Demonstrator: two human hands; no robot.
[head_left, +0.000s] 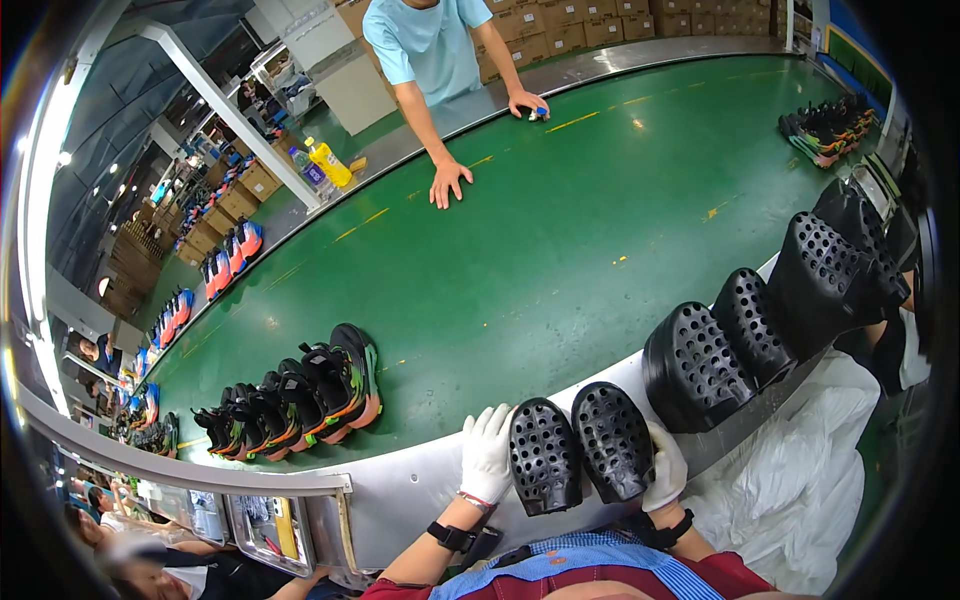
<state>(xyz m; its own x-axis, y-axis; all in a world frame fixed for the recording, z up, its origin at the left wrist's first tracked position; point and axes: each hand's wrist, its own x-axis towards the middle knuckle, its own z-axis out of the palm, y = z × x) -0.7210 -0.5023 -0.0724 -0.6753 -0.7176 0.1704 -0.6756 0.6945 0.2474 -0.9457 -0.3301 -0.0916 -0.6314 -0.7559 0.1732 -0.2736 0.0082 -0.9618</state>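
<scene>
My left hand, in a white glove, grips the outer edge of a black plastic shoe tree dotted with round holes. A matching shoe tree stands beside it, with my right hand, also gloved, closed around its outer side. Part of the right hand's fingers is hidden behind that piece. Both shoe trees are held upright, side by side, at the metal edge of the green belt. Just to the right, more black perforated shoe trees stand in a row along the same edge.
Dark sneakers with bright soles line the green conveyor belt at left; more sneakers sit far right. Across the belt, a person in light blue rests both hands on it. Bottles stand nearby. White plastic sheeting hangs right.
</scene>
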